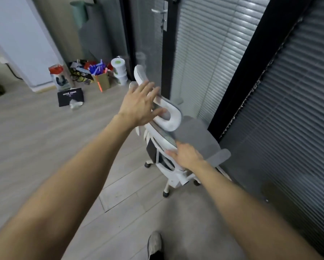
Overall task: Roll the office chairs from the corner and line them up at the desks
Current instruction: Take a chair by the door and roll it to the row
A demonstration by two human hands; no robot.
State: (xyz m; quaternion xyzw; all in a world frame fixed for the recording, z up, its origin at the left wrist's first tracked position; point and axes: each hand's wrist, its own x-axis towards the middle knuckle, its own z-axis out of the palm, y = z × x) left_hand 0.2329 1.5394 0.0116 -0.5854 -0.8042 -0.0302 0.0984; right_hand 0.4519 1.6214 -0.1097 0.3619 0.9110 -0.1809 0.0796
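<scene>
White office chair: the left hand reaches spread to its headrest; the right hand grips the backrest. Better grip both firmly, then roll slowly.

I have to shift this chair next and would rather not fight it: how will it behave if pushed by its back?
The chair should roll easily: castors sit on smooth flooring. Pushing high, where the left hand meets the headrest, may tip or swivel it. The right hand lower on the backrest probably steers better.
</scene>
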